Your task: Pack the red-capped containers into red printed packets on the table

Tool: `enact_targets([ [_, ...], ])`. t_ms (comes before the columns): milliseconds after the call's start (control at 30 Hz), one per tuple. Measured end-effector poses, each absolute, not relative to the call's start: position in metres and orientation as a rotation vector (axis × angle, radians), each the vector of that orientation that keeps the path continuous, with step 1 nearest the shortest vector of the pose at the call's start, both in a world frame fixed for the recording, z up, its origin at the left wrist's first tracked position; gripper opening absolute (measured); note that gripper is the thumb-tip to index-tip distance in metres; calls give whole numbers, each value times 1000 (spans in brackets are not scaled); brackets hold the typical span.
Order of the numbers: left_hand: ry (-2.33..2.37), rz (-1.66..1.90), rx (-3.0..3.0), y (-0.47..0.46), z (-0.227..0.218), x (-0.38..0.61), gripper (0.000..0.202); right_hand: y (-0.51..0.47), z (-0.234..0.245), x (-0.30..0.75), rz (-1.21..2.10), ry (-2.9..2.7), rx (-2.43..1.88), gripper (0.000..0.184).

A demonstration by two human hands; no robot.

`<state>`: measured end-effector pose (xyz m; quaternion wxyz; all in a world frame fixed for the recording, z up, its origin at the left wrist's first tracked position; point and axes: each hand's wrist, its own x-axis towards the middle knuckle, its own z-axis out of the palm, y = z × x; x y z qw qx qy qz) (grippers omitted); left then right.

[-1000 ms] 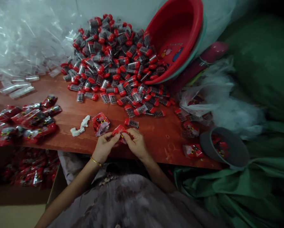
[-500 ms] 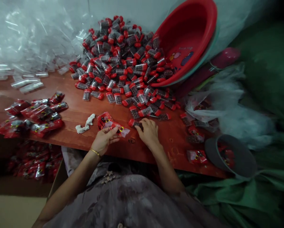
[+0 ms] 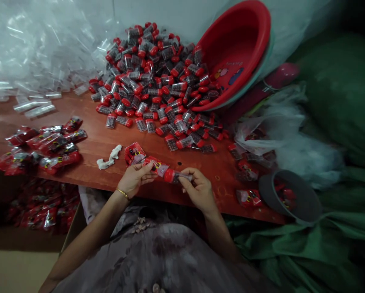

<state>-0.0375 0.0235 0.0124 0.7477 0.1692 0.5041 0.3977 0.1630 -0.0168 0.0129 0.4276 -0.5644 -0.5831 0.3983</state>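
Between thumb and fingers, my left hand (image 3: 136, 179) grips a red printed plastic pouch (image 3: 158, 166) near the table's front edge. My right hand (image 3: 197, 188) pinches the clear end of a small red-capped tube (image 3: 169, 176) with dark contents. The tube's red cap meets the right end of the pouch; I cannot tell whether it is inside the opening. More flat red pouches (image 3: 134, 153) lie just beyond my left hand. A twisted white strip (image 3: 109, 158) is to their left. Behind both hands rises a large heap of the same red-capped tubes (image 3: 154, 91).
Filled red packets (image 3: 56, 144) are piled at left, above a box of more packets (image 3: 45, 207). Clear plastic tubes (image 3: 36, 108) lie behind them. A tilted red basin (image 3: 249, 36) stands at back right. A grey round container (image 3: 269, 189) and plastic bags (image 3: 307, 150) are at right.
My right hand has picked up a tube from the table and brought it toward me, its cap now at the pouch. My left hand stays nearly in place with the pouch.
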Motion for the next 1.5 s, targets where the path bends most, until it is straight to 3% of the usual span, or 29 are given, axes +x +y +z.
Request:
enact_targets([
  [300, 1174, 985, 521, 20, 18, -37, 47, -10, 6, 152, 1247, -1288, -1408, 26],
  [800, 1084, 1229, 429, 11, 6, -3, 43, -12, -4, 116, 1109, -1095, -1392, 25],
  [1067, 974, 1044, 408, 16, 7, -7, 37, -8, -4, 113, 1247, -1184, -1368, 28],
  [1233, 971, 1067, 463, 15, 3, -7, 37, -4, -12, 102, 1251, -1018, -1303, 28],
  [1500, 943, 1073, 490, 14, 2, -21, 33, -4, -7, 113, 1343, -1253, -1210, 24],
])
